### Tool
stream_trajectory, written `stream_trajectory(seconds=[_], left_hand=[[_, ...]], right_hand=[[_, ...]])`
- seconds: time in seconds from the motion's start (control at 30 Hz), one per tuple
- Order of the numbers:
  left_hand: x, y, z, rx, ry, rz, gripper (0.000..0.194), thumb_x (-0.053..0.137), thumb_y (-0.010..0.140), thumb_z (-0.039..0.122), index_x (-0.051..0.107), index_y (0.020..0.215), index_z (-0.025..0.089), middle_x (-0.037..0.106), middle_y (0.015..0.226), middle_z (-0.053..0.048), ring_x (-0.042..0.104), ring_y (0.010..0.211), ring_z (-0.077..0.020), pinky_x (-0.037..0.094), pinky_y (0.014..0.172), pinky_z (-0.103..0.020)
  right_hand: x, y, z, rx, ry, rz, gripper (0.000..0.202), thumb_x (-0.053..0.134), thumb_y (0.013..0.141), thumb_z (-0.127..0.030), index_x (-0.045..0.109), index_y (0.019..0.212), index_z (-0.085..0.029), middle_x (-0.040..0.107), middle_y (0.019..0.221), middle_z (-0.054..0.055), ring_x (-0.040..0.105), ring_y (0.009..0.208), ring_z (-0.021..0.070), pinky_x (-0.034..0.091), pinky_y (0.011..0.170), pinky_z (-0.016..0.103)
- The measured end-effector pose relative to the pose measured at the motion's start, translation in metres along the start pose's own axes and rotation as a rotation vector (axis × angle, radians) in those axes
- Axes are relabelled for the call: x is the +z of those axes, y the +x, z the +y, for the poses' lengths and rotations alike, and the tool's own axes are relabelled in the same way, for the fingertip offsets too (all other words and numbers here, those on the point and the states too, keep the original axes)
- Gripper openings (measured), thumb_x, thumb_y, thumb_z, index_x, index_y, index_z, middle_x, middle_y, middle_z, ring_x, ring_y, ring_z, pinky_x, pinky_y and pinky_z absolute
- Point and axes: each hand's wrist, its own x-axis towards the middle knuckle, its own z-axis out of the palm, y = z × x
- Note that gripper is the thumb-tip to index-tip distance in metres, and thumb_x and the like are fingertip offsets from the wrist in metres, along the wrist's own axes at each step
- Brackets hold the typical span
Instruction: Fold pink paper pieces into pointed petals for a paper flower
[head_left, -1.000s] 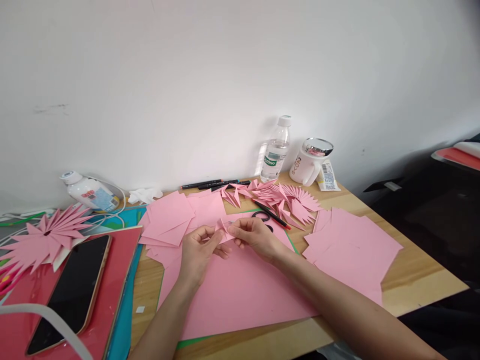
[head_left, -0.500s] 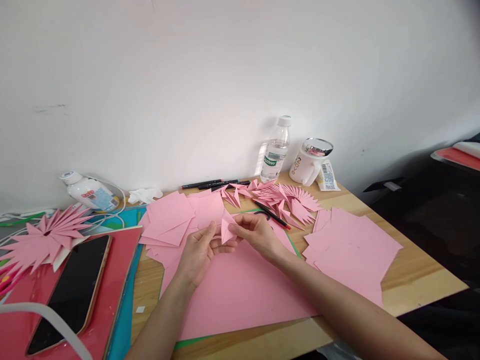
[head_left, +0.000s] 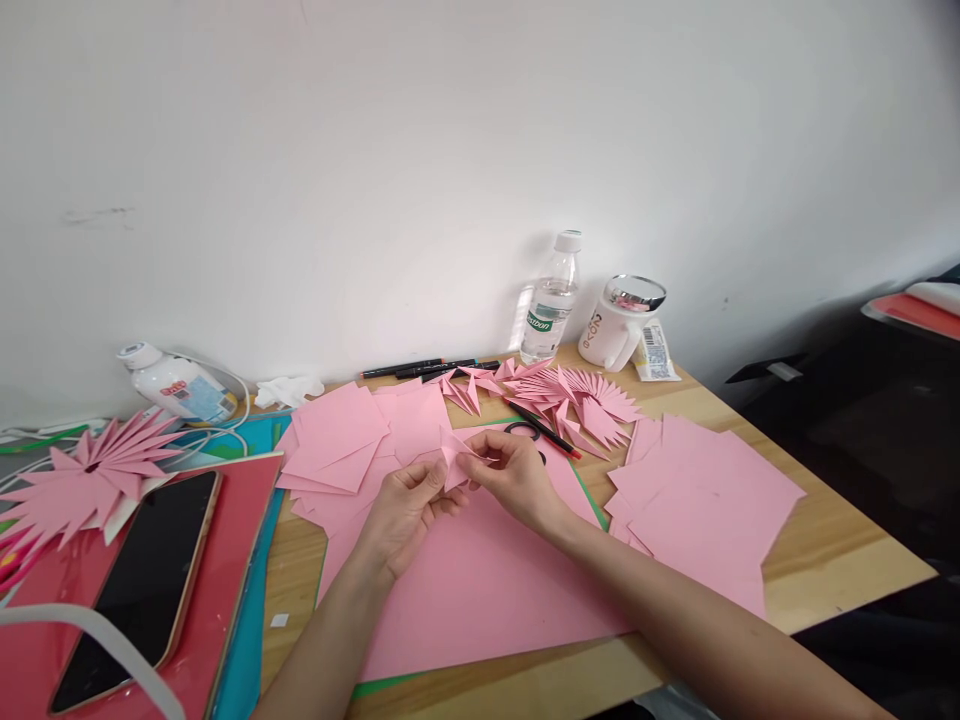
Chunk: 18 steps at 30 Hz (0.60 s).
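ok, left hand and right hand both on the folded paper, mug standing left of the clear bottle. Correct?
Not quite: the mug stands right of the clear bottle, as the head view shows. The rest holds: left hand and right hand are both on the folded paper.

Plain white wall (head_left: 360, 170) across the upper half, with faint grey scuff marks (head_left: 101, 216) at left, shading to grey at far right. Against it, a light wooden table (head_left: 840, 562) with visible grain. Soft light overall; beyond the right edge, a black area (head_left: 862, 440) too dim to make out.
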Motion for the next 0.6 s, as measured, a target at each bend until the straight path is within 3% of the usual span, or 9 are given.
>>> stream_trajectory(seconds=[0.23,0.43,0.6], left_hand=[[-0.0016,0.003,-0.0038,-0.006,-0.042,0.01,0.023,0.075,0.063,0.03,0.064,0.06,0.011,0.059,0.052,-0.001,0.049,0.047,-0.006,0.037,0.047,-0.018],[-0.001,0.0014,-0.0013,-0.157,-0.097,-0.056,0.03,0.073,0.064,0.039,0.06,0.062,0.012,0.058,0.054,0.0,0.05,0.042,-0.0059,0.035,0.04,-0.017],[-0.0004,0.0002,0.0012,-0.127,-0.07,-0.005,0.034,0.076,0.059,0.038,0.055,0.053,0.012,0.053,0.045,0.003,0.042,0.034,-0.0019,0.028,0.035,-0.014]], right_hand=[[0.0023,-0.0032,-0.0033,0.005,-0.015,0.012,0.017,0.057,0.071,-0.029,0.053,0.06,-0.016,0.051,0.054,-0.002,0.049,0.048,0.0097,0.041,0.05,0.023],[0.0017,-0.0037,-0.0071,-0.017,-0.029,0.073,0.019,0.056,0.071,-0.03,0.05,0.059,-0.017,0.05,0.057,-0.002,0.047,0.05,0.0098,0.041,0.049,0.023],[0.002,-0.0043,-0.0092,-0.011,-0.042,0.067,0.018,0.055,0.07,-0.029,0.048,0.058,-0.017,0.047,0.054,-0.003,0.045,0.049,0.0094,0.04,0.049,0.023]])
